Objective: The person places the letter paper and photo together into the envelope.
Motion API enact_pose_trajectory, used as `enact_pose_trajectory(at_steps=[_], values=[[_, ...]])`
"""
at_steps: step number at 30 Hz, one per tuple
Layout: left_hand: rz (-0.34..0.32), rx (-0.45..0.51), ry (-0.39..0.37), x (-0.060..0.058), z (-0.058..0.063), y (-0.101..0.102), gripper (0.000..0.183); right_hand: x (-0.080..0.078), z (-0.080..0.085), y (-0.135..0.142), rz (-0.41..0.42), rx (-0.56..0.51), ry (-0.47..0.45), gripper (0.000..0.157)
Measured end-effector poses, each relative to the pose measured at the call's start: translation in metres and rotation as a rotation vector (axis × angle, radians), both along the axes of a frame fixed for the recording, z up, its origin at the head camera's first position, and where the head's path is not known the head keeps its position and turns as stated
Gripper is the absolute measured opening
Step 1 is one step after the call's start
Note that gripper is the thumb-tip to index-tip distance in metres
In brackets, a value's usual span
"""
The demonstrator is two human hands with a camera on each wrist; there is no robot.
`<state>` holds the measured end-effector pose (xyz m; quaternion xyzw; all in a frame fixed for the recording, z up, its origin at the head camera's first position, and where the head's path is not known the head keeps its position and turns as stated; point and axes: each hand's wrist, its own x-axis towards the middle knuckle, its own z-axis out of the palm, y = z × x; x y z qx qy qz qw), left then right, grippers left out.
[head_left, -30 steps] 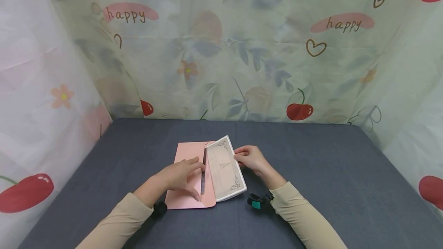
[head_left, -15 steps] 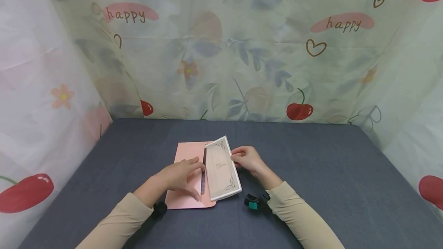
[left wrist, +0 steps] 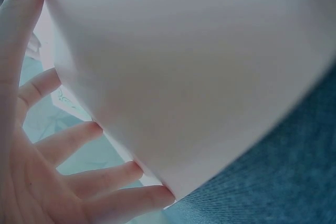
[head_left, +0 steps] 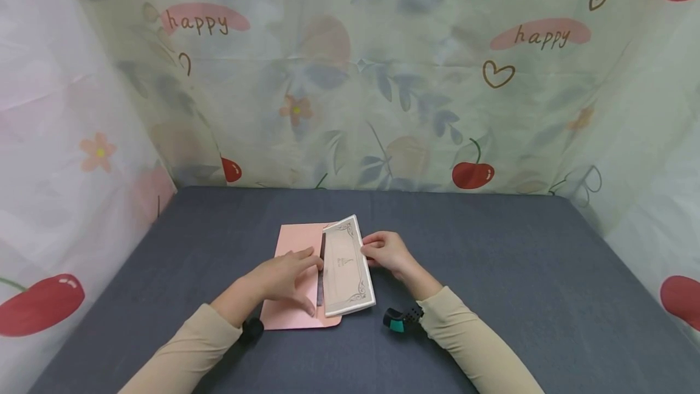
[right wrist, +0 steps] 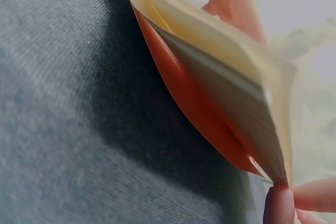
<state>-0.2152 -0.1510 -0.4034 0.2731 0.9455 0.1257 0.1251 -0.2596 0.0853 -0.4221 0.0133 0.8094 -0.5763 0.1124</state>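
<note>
Card (head_left: 346,275) with scrollwork corners is slanting across the right part of a pink folder (head_left: 298,241) on dark cloth (head_left: 492,272), its outer long edge overhanging. The right hand (head_left: 387,254) is pinching that edge between thumb and fingers, while the left hand (head_left: 287,276), fingers loosely spread, is touching the edge of the folder's upper layer.

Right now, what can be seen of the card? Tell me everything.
The card is pale pink with a white border, dark corner scrolls and a central emblem. It looks like layered paper. It slants partly over the pink folder, its right edge raised off the table and pinched by the right hand. Whether its left edge is tucked in is unclear.
</note>
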Motion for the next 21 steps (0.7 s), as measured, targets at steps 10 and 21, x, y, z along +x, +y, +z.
enact_pose_trajectory(at_steps=[10,21], values=[[0.02,-0.009,-0.018,0.001,0.002,0.001,0.073,0.001,-0.001,-0.003,-0.018,0.004,-0.001,0.021],[0.032,-0.018,-0.042,0.001,0.003,0.002,0.074,0.004,-0.003,-0.011,0.003,-0.08,0.001,0.02]])
